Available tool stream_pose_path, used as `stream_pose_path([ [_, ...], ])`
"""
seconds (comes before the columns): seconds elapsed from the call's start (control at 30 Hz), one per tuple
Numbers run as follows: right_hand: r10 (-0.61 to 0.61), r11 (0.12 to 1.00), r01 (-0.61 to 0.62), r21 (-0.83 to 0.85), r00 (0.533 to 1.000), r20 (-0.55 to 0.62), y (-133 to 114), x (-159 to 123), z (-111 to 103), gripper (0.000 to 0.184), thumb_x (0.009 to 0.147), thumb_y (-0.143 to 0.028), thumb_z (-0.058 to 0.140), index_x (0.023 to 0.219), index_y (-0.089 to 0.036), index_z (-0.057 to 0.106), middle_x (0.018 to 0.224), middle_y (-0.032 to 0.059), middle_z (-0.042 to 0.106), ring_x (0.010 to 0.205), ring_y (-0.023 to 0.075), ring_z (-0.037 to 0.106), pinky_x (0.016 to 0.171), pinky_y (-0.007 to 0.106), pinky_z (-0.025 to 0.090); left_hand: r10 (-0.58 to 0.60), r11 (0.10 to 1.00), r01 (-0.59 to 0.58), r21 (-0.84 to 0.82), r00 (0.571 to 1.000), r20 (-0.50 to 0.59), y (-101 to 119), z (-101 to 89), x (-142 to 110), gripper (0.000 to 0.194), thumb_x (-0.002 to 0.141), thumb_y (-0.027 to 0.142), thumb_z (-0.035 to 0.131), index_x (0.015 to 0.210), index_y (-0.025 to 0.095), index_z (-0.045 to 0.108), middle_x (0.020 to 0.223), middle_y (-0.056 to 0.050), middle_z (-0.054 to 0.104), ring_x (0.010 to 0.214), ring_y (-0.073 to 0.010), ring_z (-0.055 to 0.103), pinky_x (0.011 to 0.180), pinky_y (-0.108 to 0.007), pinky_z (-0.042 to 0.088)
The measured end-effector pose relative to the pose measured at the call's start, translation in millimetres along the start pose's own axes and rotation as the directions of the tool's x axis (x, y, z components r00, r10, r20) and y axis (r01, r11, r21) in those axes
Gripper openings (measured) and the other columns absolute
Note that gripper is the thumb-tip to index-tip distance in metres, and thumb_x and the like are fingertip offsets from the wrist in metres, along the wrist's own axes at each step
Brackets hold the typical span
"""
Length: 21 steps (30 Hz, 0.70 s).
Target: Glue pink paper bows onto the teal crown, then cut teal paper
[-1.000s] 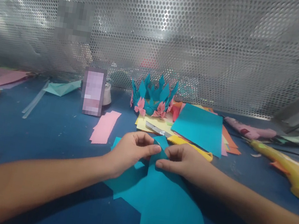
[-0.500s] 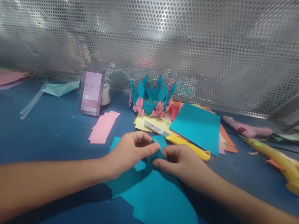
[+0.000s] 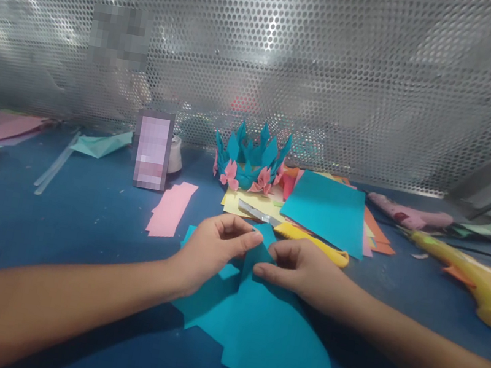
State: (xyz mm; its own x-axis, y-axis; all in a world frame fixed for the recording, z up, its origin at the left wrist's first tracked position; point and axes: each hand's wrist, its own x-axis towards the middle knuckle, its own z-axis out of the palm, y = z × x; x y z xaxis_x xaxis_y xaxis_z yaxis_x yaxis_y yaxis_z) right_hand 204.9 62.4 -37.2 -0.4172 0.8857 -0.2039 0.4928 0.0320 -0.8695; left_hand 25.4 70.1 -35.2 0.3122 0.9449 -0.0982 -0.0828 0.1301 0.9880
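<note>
Both hands meet over blue paper in the middle of the head view. My left hand pinches the top of a blue paper sheet between thumb and fingers. Just to its right, my right hand is closed on the same sheet, thumb below and fingers curled. The sheet has a curved right edge and hangs toward me. Under it and to the left lie more blue paper pieces. Behind the right hand rests a yellow utility knife with its blade out.
Behind the hands stands a blue paper crown with pink flowers. Pink paper strips, a phone-like screen and a thread spool are left. A blue paper stack, pink glue gun and yellow glue gun lie right.
The lower part of the held blue sheet has shifted slightly right and down. Both hands keep almost the same place and grip. The whole view has moved a little.
</note>
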Motion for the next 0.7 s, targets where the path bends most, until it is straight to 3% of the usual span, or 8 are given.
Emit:
stream_pose_path([
  [0.5,0.013,1.0,-0.014,0.02,0.998,0.059,-2.5,1.9,-0.1,0.04,0.07,-0.053,0.064,0.061,-0.017,0.051,0.056,-0.0038,0.04,0.053,0.0087,0.035,0.047,0.024,0.026,0.014,0.999,-0.014,-0.04,1.0,-0.02,3.0,-2.4,-3.1,0.024,0.067,0.03,0.076,0.068,0.016,0.056,0.063,0.004,0.055,0.06,-0.0081,0.049,0.061,-0.024,0.041],
  [0.7,-0.019,0.999,0.021,-0.037,0.997,0.072,-5.2,0.7,0.5,0.048,0.07,-0.052,0.066,0.053,-0.019,0.035,0.053,-0.0072,0.028,0.051,0.007,0.026,0.046,0.024,0.019,0.057,0.991,-0.056,-0.118,0.998,0.005,8.1,-8.1,0.9,0.022,0.071,0.031,0.073,0.068,0.016,0.058,0.067,0.002,0.058,0.065,-0.0089,0.054,0.062,-0.022,0.044],
])
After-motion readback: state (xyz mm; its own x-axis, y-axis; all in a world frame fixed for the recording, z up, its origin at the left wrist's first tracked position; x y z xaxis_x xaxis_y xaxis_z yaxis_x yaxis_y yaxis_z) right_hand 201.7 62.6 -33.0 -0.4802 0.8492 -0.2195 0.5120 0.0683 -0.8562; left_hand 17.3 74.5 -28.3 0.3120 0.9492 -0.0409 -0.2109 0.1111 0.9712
